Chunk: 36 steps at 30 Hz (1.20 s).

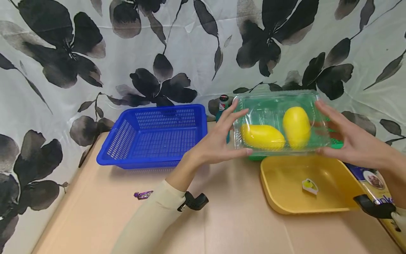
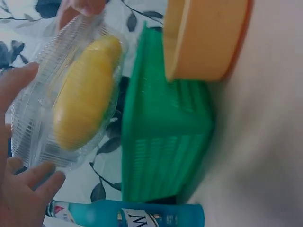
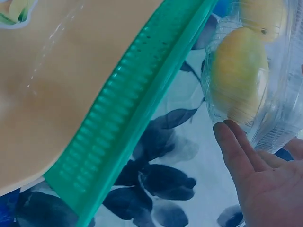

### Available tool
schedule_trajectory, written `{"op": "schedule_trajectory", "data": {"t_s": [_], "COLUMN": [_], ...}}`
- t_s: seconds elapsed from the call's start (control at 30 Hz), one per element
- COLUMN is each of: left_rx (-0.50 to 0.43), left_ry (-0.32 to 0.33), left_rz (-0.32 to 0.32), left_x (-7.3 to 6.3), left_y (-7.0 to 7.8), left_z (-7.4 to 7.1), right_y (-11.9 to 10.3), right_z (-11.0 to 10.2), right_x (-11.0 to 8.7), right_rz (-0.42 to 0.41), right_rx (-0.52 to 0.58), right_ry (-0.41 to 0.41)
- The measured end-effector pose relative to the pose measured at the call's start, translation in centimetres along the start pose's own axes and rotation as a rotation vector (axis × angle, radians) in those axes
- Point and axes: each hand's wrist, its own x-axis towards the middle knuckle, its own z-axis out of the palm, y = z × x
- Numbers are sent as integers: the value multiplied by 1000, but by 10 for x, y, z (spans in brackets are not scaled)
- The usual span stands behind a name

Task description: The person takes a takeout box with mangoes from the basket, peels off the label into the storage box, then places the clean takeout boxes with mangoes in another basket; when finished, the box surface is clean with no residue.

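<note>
Both hands hold a clear plastic clamshell container [image 1: 272, 97] raised over the back right of the table. Two yellow mangoes lie inside, one mango [image 1: 263, 137] on its side and another mango [image 1: 297, 127] upright in the head view. My left hand [image 1: 215, 143] grips the container's left end, thumb low and fingers spread along its edge. At the opposite end my right hand [image 1: 358, 141] grips it, with some fingers behind the plastic. Below and behind it is a green basket [image 2: 163, 156], mostly hidden in the head view.
A yellow basin [image 1: 279, 203] with a small fruit-pictured piece [image 1: 309, 187] stands in front. To the left are a blue basket [image 1: 152, 164] and a purple-wrapped candy [image 1: 143, 195]. A teal bottle [image 2: 104, 213] stands behind my left hand; a printed packet [image 1: 377, 183] lies at right.
</note>
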Motion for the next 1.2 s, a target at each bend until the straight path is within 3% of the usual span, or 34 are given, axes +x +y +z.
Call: {"op": "schedule_trajectory", "data": {"t_s": [0.13, 0.37, 0.67, 0.97, 1.2], "left_rx": [96, 87, 40, 53, 71], "left_ry": [-23, -27, -73, -132, -152], "left_rz": [-4, -94, -223, -306, -301], "left_x": [8, 20, 30, 29, 39], "left_y": [-7, -15, -33, -44, -47], "left_z": [11, 23, 35, 37, 39], "right_y": [7, 22, 43, 59, 63], "right_z": [-3, -9, -4, 10, 10], "right_x": [3, 15, 25, 28, 37], "right_rz": [52, 169, 142, 207, 269], "right_rx": [53, 53, 75, 103, 93], "right_ry": [3, -54, -54, -225, -299]}}
